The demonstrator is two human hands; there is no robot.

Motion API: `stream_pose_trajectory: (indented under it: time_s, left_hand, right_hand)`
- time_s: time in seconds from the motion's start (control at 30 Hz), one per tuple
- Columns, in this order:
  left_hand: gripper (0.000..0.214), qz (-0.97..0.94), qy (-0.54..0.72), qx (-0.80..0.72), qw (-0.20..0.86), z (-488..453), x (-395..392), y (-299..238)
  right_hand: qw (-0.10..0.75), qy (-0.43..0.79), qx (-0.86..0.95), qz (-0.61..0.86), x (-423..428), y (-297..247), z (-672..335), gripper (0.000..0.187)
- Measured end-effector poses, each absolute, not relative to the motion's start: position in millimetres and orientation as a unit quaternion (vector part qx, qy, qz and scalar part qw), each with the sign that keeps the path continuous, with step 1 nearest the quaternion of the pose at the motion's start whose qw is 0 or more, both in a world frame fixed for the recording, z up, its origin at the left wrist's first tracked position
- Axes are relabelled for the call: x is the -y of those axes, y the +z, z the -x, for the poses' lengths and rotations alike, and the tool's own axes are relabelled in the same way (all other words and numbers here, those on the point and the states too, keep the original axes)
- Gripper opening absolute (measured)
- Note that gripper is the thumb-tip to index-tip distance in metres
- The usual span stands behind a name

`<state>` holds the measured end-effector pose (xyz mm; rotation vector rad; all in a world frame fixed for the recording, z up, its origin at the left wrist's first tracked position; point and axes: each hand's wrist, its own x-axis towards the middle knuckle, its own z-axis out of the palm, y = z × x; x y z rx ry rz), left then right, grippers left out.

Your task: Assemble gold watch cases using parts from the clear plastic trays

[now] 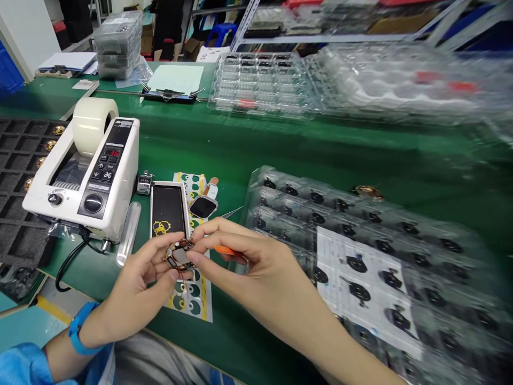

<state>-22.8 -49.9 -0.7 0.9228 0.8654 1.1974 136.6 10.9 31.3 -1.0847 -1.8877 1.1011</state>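
Note:
A small round electronic part (180, 255) with a coppery rim and a grey middle is tilted between my hands. My left hand (140, 278) is closed, its thumb and fingers gripping the part's left and lower edge. Pinched at the part's right side are the thumb and forefinger of my right hand (248, 262). An orange tool (224, 250) is tucked under that hand's fingers; its kind is mostly hidden. Below the hands lies a sticker sheet (206, 299) with green and yellow pieces. A shallow box (168, 200) with yellow rings inside stands just behind.
A white tape dispenser (128, 155) stands left, beside a dark compartment tray (20, 155). A smartwatch (203, 206) and a tally counter (145, 183) are near the box. Clear trays of black parts (356, 291) fill the right; more clear trays (264, 80) stand at the back.

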Motion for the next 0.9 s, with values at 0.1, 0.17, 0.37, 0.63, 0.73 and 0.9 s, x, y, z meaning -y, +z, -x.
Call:
stream_pose_trajectory:
  time_s: [0.1,0.17,0.37,0.63,0.73,0.9]
  left_hand:
    - [0.044,-0.400,0.527,-0.394,0.638,21.2,49.5,1.3]
    - [0.043,-0.397,0.530,-0.406,0.630,19.7,48.9,2.8]
    - [0.034,-0.396,0.544,-0.439,0.595,11.5,45.2,7.5]
    - [0.024,-0.361,0.580,-0.434,0.587,1.0,42.9,10.9]
    - [0.024,-0.351,0.590,-0.424,0.591,0.5,43.8,9.7]
    - [0.024,-0.349,0.594,-0.428,0.585,-0.1,44.8,8.3]
  right_hand:
    - [0.348,0.400,0.736,0.421,-9.8,30.7,-136.8,0.017]
    - [0.351,0.386,0.740,0.425,-9.4,30.3,-137.0,0.017]
    - [0.366,0.356,0.747,0.426,-6.6,28.5,-135.8,0.016]
    - [0.380,0.321,0.749,0.438,-2.8,25.7,-134.7,0.017]
    - [0.392,0.309,0.754,0.426,-3.0,25.0,-133.7,0.017]
    - [0.403,0.289,0.767,0.407,-3.5,23.1,-132.1,0.017]
